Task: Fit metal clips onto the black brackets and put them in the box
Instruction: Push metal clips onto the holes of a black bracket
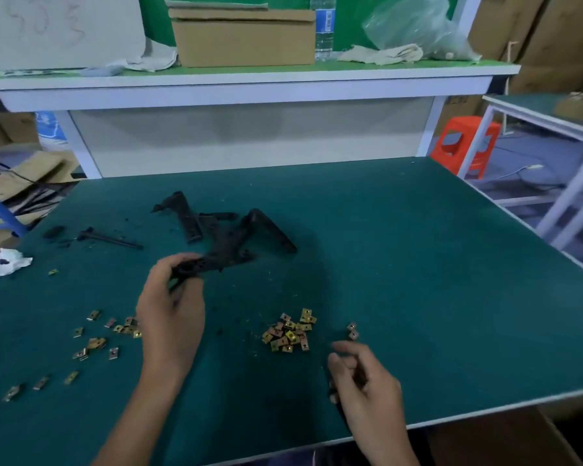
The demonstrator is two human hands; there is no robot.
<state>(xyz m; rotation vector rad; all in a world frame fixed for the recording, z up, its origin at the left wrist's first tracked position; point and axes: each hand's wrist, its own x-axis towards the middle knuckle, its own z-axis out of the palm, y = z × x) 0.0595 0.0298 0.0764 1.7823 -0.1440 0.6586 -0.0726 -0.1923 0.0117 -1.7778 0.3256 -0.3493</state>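
My left hand [170,314] grips one end of a black bracket [216,260] lifted just above the green table mat [418,264]. Behind it lie two more black brackets [189,216] [271,230] in a loose heap. A pile of gold metal clips [290,332] sits right of centre, and several more clips [96,343] are scattered at the left. My right hand [360,381] hovers near the front edge, just right of the pile, fingers loosely curled; whether it holds a clip is unclear. A cardboard box [243,38] stands on the upper shelf.
A thin black rod-like part [110,238] and a small black piece [53,232] lie at the left, near a crumpled white tissue [7,264]. A water bottle [323,28], rags and a plastic bag sit on the shelf. An orange stool [461,146] stands beyond the right edge.
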